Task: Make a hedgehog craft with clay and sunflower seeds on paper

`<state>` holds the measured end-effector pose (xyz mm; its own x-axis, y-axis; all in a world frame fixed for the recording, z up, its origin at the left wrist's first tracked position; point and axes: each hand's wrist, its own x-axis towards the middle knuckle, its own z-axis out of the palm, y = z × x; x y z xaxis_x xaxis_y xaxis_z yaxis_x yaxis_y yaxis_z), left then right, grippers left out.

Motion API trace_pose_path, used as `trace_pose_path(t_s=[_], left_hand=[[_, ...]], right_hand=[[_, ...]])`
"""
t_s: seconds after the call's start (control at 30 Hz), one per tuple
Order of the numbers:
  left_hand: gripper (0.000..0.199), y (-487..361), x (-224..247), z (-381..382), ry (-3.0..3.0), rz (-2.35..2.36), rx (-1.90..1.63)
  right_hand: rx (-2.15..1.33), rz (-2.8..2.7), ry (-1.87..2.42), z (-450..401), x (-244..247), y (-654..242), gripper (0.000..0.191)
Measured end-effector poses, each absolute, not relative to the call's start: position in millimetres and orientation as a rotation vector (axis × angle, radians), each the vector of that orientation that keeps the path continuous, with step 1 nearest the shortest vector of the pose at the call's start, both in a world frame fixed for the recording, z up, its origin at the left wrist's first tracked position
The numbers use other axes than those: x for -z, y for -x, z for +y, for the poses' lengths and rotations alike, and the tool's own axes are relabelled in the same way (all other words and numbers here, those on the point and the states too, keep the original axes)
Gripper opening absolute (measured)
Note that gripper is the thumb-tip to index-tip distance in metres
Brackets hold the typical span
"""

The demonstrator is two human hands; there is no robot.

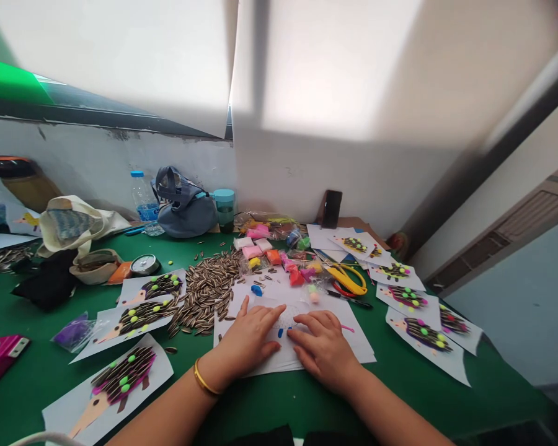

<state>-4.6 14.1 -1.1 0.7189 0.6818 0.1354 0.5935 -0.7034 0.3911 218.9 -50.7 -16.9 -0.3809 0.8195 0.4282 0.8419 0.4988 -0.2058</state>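
White paper sheets (348,347) lie on the green table, with a faint drawing partly covered by both hands. My left hand (248,334) rests on the paper, fingers spread, holding nothing. Opposite it, my right hand (323,347) has its fingers apart and bent over the sheet, its index fingertip close to a small blue clay piece (289,332). Another small blue piece (280,333) lies just left of that one. A larger blue lump (256,290) sits beyond my left hand. Sunflower seeds (204,291) are heaped left of the paper.
Finished hedgehog pictures lie on both sides, such as one at the lower left (121,378). Behind the paper are colourful clay packets (273,256), yellow-handled scissors (348,279) and a black pen (353,299). A blue bag (186,214), cup (224,210) and phone (332,209) stand near the wall.
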Motion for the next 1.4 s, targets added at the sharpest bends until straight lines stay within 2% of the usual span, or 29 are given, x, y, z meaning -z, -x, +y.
trace_pose_path(t_s=[0.2,0.3,0.37,0.5,0.57,0.87,1.13,1.4], left_hand=[[0.078,4.2,0.9,14.3,-2.581,0.989,-0.424],[0.079,5.2,-1.2,15.9,-2.529,0.991,-0.496],[0.073,7.4,-3.0,19.8,-2.496,1.019,-0.571],[0.041,14.7,-5.6,32.1,-2.498,1.135,-0.680],[0.032,17.9,-5.8,36.9,-2.507,1.203,-0.701],[0.025,17.6,-2.3,40.1,-2.526,1.244,-0.605],[0.010,17.3,-10.8,38.3,-2.470,1.312,-0.480],[0.008,17.0,-8.7,38.0,-2.434,1.312,-0.413]], right_hand=[[0.130,-2.129,1.489,-52.0,14.2,-222.4,0.026],[0.105,-2.088,1.534,-52.1,16.5,-225.5,0.036],[0.065,-2.086,1.541,-51.6,18.5,-226.7,0.041],[0.019,-2.096,1.570,-50.2,22.3,-227.2,0.046],[0.014,-2.091,1.580,-49.5,23.7,-227.3,0.046],[0.013,-2.066,1.593,-48.7,25.6,-227.7,0.042],[0.052,-2.067,1.601,-48.8,26.3,-227.2,0.041],[0.054,-2.071,1.601,-48.9,25.1,-226.9,0.042]])
